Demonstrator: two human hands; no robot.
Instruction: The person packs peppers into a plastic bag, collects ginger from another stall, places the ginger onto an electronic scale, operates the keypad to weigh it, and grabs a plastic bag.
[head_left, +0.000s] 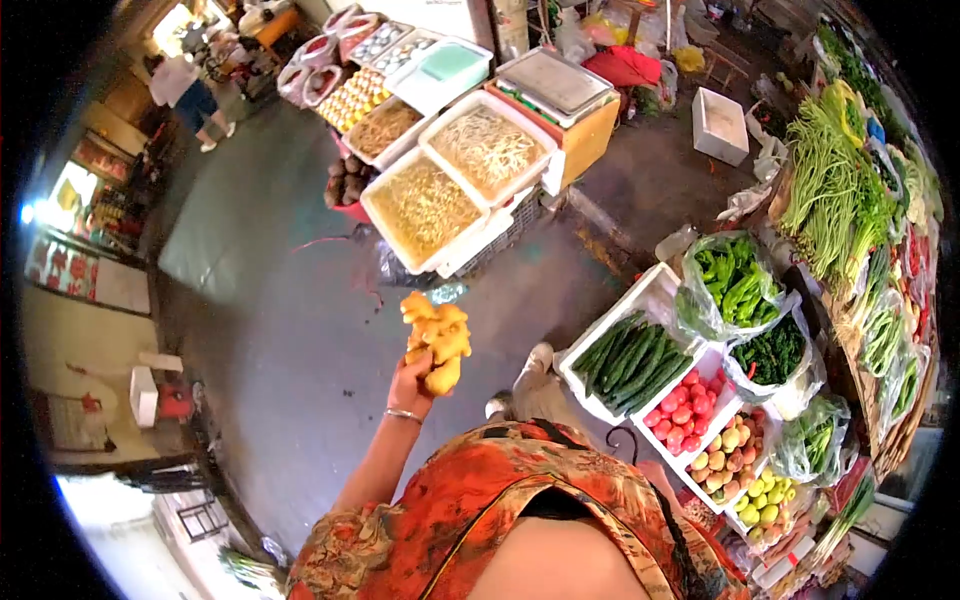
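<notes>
My left hand [413,385] is raised over the floor, its fingers wrapped round the lower part of a knobbly yellow ginger root [438,340]. The root stands up out of the hand, and a bracelet circles the wrist. My right arm hangs low beside the patterned top, near a box of red tomatoes [685,412]; the right hand itself is hidden. Cucumbers [630,365] lie in a white foam box just beyond it.
Tubs of bean sprouts [425,205] stand ahead, with egg trays [365,103] behind them. Green peppers [738,280] in a bag and long beans [825,190] are at the right. A person [185,85] stands at the far left. A white foam box [720,125] sits at the back.
</notes>
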